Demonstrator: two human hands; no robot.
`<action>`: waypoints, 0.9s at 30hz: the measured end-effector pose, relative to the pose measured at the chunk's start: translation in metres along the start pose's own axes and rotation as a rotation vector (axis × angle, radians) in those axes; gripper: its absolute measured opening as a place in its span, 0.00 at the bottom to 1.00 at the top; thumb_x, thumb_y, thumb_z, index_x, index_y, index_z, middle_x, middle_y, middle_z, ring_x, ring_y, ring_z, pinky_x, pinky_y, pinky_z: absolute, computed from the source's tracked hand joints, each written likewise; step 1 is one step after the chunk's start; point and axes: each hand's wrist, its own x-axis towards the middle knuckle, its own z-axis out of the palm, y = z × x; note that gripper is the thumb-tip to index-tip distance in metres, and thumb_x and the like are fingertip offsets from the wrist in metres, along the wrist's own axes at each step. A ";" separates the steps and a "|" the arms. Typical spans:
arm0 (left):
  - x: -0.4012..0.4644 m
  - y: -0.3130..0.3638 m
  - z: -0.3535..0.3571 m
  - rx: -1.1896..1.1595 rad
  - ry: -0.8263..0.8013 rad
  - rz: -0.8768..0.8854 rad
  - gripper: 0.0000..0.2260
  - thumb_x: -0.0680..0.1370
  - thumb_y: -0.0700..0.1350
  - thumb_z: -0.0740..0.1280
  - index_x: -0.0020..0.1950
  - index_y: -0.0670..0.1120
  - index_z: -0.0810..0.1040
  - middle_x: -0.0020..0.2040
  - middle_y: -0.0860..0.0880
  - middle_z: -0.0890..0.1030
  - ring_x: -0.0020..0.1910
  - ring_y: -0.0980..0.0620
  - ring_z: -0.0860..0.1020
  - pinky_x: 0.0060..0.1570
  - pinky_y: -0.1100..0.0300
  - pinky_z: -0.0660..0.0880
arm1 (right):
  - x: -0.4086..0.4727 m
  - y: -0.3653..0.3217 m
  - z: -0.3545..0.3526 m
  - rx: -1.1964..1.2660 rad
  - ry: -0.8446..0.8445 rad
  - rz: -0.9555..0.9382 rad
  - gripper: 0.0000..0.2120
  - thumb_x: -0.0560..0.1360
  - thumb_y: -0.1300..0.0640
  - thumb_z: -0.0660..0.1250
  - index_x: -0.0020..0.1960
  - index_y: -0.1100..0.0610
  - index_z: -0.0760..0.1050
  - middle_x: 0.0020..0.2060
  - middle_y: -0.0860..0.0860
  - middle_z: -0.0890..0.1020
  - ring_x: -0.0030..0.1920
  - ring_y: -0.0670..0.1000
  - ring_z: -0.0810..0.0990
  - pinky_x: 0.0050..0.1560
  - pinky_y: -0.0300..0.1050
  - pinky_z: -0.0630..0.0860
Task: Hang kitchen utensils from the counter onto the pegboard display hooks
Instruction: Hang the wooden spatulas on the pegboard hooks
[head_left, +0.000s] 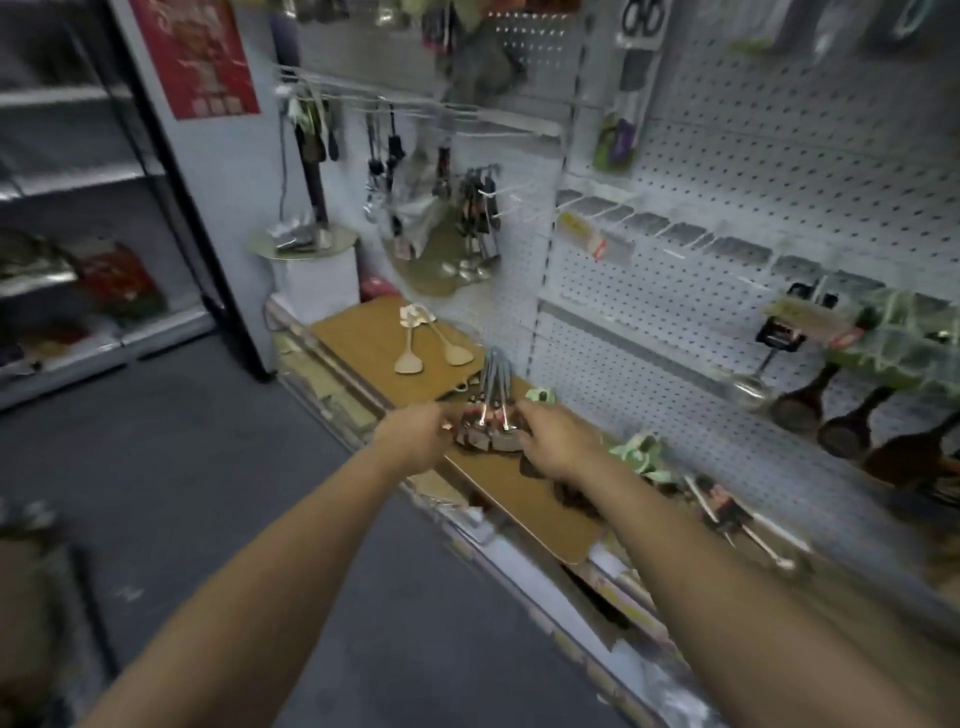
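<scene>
Head view: our left hand (415, 439) and right hand (558, 441) curl their fingers around a bundle of utensils (491, 410) on the counter (545, 512), just below the pegboard (779, 171). We judge it best to square the handle ends together, then lift the bundle toward a free hook.

Shiny metal shafts rise from a bundle of utensils (491, 410) with dark, dull ends, gripped between both bare hands. Just beyond the grip, two pale wooden spatulas (431, 353) lie on a matt brown board (374, 338); behind stands white-painted perforated pegboard (779, 171).
</scene>
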 end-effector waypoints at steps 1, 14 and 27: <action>0.008 -0.030 -0.009 0.015 -0.012 -0.011 0.15 0.80 0.45 0.59 0.64 0.53 0.78 0.55 0.46 0.84 0.54 0.42 0.81 0.49 0.53 0.78 | 0.023 -0.019 0.007 0.027 0.002 -0.002 0.06 0.80 0.54 0.62 0.56 0.52 0.73 0.50 0.52 0.81 0.49 0.54 0.79 0.47 0.50 0.76; 0.176 -0.208 -0.049 0.038 -0.113 -0.047 0.14 0.80 0.47 0.60 0.63 0.55 0.78 0.58 0.47 0.83 0.56 0.44 0.81 0.54 0.50 0.80 | 0.261 -0.088 0.086 0.082 -0.143 0.042 0.10 0.82 0.53 0.62 0.61 0.52 0.76 0.54 0.50 0.81 0.47 0.50 0.75 0.45 0.45 0.69; 0.385 -0.316 -0.006 0.014 -0.338 -0.149 0.16 0.82 0.47 0.61 0.70 0.52 0.74 0.67 0.46 0.77 0.64 0.44 0.77 0.61 0.51 0.76 | 0.488 -0.044 0.176 0.046 -0.418 0.149 0.12 0.80 0.48 0.61 0.61 0.49 0.75 0.58 0.51 0.80 0.56 0.54 0.78 0.55 0.50 0.76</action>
